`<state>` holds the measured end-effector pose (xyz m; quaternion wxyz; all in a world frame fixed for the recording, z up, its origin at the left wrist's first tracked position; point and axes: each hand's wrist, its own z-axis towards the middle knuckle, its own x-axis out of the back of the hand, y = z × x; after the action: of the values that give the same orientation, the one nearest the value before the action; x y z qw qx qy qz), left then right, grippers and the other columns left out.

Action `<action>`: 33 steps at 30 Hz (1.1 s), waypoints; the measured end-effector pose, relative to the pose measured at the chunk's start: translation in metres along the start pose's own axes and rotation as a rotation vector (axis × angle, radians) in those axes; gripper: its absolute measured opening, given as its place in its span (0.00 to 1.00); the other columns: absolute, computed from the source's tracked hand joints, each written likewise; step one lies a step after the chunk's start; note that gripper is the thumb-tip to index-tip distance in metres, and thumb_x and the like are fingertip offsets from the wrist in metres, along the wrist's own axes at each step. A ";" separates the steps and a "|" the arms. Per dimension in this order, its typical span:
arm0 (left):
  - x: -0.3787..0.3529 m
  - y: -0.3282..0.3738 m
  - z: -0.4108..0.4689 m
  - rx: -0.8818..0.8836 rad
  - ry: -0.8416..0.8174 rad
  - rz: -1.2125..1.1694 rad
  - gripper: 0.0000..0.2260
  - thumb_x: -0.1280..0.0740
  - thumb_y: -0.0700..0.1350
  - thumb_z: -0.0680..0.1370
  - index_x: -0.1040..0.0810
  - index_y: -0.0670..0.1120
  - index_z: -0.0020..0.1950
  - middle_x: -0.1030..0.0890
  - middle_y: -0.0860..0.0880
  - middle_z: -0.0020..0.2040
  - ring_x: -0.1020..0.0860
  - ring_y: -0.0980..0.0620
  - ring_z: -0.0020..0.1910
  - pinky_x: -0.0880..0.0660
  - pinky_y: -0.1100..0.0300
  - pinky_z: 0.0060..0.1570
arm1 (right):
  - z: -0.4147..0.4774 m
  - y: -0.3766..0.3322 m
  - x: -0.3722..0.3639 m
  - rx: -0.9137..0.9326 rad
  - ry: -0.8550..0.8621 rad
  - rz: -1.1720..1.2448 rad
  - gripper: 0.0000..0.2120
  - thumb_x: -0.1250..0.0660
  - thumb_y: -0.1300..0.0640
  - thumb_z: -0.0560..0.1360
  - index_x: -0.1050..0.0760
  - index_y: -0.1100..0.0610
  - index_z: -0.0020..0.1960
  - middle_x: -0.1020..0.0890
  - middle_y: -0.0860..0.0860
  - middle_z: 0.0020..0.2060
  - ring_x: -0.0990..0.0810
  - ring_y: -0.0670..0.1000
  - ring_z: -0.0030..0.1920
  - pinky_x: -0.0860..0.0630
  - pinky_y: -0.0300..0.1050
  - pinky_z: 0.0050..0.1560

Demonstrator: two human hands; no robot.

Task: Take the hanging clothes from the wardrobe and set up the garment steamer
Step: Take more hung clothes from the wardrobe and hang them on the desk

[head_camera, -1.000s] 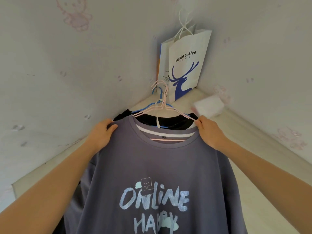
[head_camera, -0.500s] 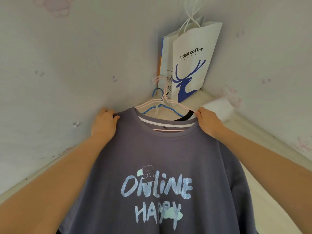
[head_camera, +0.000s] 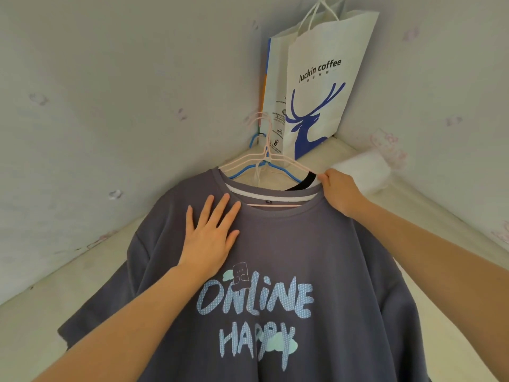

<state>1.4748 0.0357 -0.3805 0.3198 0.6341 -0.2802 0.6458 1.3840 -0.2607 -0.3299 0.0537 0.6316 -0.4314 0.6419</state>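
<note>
A grey-purple T-shirt (head_camera: 316,244) printed "ONLINE HAPPY" lies spread on a pale surface, still on a pink hanger (head_camera: 264,158). A blue hanger (head_camera: 248,169) and a black garment (head_camera: 309,179) lie under it at the neck. My left hand (head_camera: 209,238) rests flat on the shirt's chest just below the collar, fingers spread. My right hand (head_camera: 340,190) pinches the shirt's shoulder seam at the right end of the collar. No steamer is in view.
A white paper bag (head_camera: 325,78) with a blue deer stands in the corner against wallpapered walls (head_camera: 110,92). A white folded cloth or roll (head_camera: 366,169) lies beside my right hand. The pale surface (head_camera: 440,312) runs along both walls.
My left hand has let go of the shirt's left shoulder and now lies flat on its chest. The right hand keeps its hold on the right shoulder. The camera has come closer.
</note>
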 end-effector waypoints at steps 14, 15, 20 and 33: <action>-0.006 0.001 0.016 0.053 -0.105 -0.062 0.25 0.50 0.55 0.82 0.55 0.58 0.78 0.53 0.52 0.79 0.57 0.46 0.77 0.56 0.37 0.72 | 0.001 0.011 -0.017 0.084 0.109 -0.297 0.15 0.48 0.52 0.82 0.27 0.61 0.54 0.24 0.58 0.50 0.27 0.58 0.50 0.28 0.53 0.48; -0.004 0.003 0.016 0.059 -0.105 -0.074 0.25 0.50 0.55 0.82 0.54 0.58 0.78 0.53 0.52 0.79 0.57 0.46 0.77 0.55 0.37 0.72 | -0.002 0.010 -0.016 0.099 0.113 -0.316 0.15 0.48 0.52 0.82 0.28 0.61 0.55 0.24 0.58 0.51 0.27 0.58 0.51 0.28 0.54 0.48; 0.002 0.010 0.012 0.102 -0.136 -0.088 0.25 0.50 0.54 0.83 0.54 0.57 0.78 0.54 0.51 0.79 0.58 0.46 0.77 0.54 0.40 0.73 | -0.027 0.009 -0.016 0.160 0.072 -0.424 0.17 0.47 0.53 0.82 0.33 0.60 0.66 0.27 0.58 0.62 0.28 0.59 0.58 0.29 0.55 0.55; 0.016 0.040 -0.070 0.116 -0.205 -0.146 0.23 0.50 0.53 0.83 0.48 0.52 0.78 0.48 0.51 0.79 0.53 0.47 0.78 0.53 0.46 0.75 | -0.176 0.007 -0.043 0.163 -0.088 -0.503 0.27 0.50 0.49 0.82 0.51 0.59 0.78 0.47 0.56 0.77 0.50 0.57 0.77 0.51 0.55 0.76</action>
<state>1.3995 0.0655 -0.3655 0.2985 0.7329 -0.2267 0.5678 1.2537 -0.1350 -0.3400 0.1414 0.7485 -0.2097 0.6130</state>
